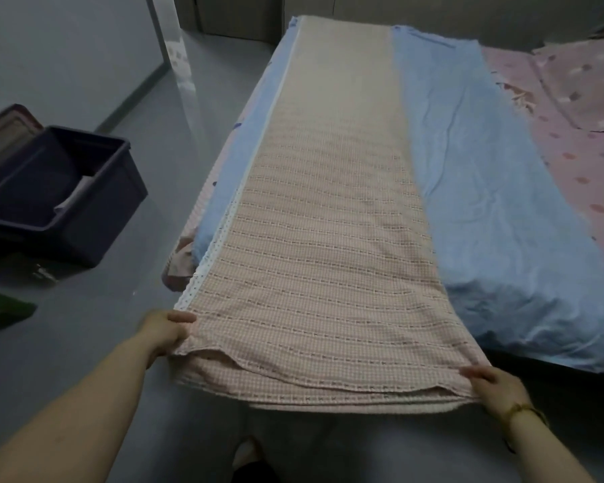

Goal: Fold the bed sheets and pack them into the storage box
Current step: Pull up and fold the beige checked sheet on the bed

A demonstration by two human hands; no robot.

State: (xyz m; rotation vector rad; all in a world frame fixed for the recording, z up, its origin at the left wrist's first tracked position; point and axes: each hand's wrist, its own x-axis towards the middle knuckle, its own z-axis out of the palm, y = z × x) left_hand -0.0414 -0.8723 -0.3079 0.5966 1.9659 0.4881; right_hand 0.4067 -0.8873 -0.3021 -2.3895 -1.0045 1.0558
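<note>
status: pink checked sheet [328, 256] is already folded lengthwise into a narrow multi-layer strip; the stacked layers show at its near end. it lies on the bed [579, 203], on top of a blue sheet [485, 203], toward the bed's left side, with a white lace edge [224, 221] along its left. the near end hangs past the foot of the bed, held up.

hands: left hand [166, 331] pinches the near-left corner, thumb on top. right hand [496, 381] grips the near-right corner, fingers over the top layer.

orientation: long axis runs near-to-far down the bed's length; the far end reaches close to the far edge. short axis is left-right, between the hands.

left to do, my read: crosswise folds, near end toward far end, likely more than one, before it fits the storage box [67, 196]. the box sits open on the floor [154, 151] at left, well apart from the bed. something pale already lies inside; can't tell what. the blue sheet is still spread out and a patterned sheet [579, 74] at far right is rumpled. call it early-to-mid task.
</note>
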